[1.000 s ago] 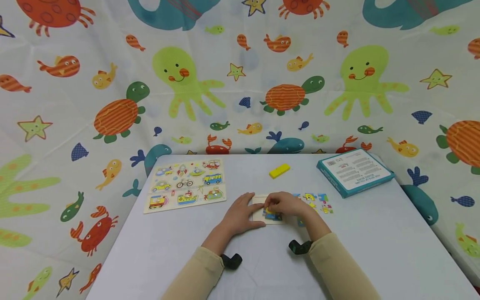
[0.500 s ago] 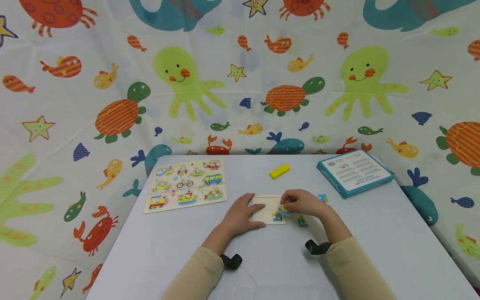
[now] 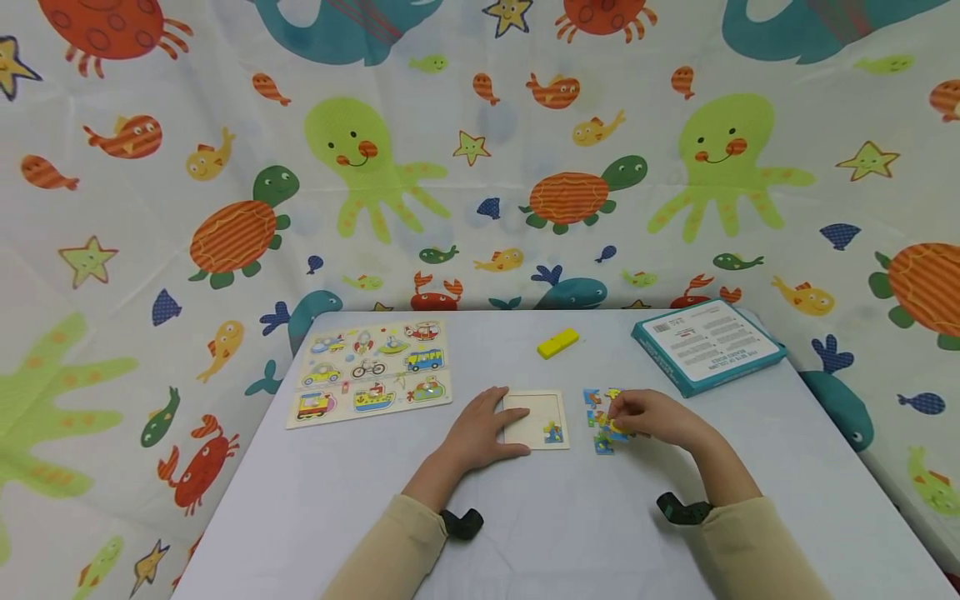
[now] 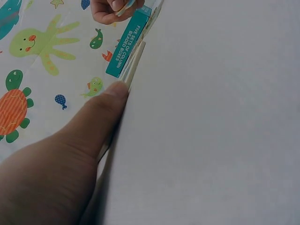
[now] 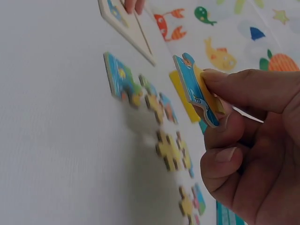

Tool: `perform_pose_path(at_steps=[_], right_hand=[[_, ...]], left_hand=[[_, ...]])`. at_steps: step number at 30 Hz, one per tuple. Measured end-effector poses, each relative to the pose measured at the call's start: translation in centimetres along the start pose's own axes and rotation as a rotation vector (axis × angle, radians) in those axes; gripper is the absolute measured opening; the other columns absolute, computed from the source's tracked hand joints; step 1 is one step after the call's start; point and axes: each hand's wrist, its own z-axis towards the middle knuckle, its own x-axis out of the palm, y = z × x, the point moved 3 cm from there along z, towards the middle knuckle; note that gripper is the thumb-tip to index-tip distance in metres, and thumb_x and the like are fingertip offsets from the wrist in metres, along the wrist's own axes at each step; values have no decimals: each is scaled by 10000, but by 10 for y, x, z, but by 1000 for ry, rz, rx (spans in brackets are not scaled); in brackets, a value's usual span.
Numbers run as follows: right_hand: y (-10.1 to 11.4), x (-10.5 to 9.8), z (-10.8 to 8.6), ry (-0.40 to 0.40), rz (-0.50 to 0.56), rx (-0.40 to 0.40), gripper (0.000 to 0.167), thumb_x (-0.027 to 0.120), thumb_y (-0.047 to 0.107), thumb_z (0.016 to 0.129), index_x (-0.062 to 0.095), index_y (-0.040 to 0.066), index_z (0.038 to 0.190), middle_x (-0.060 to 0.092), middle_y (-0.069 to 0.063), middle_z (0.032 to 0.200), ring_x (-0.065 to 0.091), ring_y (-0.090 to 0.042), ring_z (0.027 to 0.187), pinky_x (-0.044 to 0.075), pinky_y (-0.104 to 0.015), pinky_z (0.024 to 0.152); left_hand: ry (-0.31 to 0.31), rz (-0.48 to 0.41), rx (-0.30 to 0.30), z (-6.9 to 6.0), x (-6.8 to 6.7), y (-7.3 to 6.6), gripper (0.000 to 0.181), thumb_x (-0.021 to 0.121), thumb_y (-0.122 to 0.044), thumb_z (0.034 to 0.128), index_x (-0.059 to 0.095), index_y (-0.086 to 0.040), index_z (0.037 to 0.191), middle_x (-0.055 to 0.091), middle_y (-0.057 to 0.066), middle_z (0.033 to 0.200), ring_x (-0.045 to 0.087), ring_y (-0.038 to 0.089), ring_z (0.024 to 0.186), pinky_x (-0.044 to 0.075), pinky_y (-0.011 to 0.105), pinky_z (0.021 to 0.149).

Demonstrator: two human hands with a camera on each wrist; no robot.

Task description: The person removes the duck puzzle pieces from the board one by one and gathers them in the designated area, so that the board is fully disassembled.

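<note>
My left hand (image 3: 480,433) rests on the left side of a small wooden puzzle tray (image 3: 534,407), its fingers and thumb spread over the rim. One joined patch of blue and yellow puzzle pieces (image 3: 553,432) lies in the tray's lower right corner. Thumb and fingertips of my right hand (image 3: 656,417) pinch a blue and yellow jigsaw piece (image 5: 190,82), held tilted above the table. Under and beside that hand lie several loose jigsaw pieces (image 3: 603,445), partly covered by it in the head view. In the left wrist view my left thumb (image 4: 101,110) lies along the tray's edge.
A wooden vehicle puzzle board (image 3: 345,390) lies at the back left. Toward the back of the table is a yellow block (image 3: 558,343). A teal box (image 3: 708,346) with a white label lies at the back right. A sea-animal cloth (image 3: 480,192) hangs behind the table.
My right hand has moved right, from over the tray to the loose pieces, carrying a jigsaw piece. The tray's inside has come into view. My left hand has stayed on the tray.
</note>
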Motion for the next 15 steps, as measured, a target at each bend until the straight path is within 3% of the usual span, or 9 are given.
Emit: perform_pose_path(at_steps=[6, 15], right_hand=[[-16, -6, -12, -7, 4, 22, 138, 674, 249, 934, 656, 131, 1003, 600, -21, 832, 514, -163, 697, 430, -247, 575], [-31, -3, -15, 7, 10, 58, 127, 680, 252, 929, 674, 142, 992, 626, -27, 897, 525, -191, 762, 437, -261, 624]], left_hand=[[-15, 11, 3, -1, -3, -2, 697, 613, -725, 816, 483, -434, 1436, 292, 35, 1614, 267, 265, 1497, 291, 452, 1212], [-26, 8, 7, -2, -4, -3, 688, 627, -706, 820, 499, -418, 1431, 305, 37, 1609, 278, 264, 1493, 299, 445, 1208]])
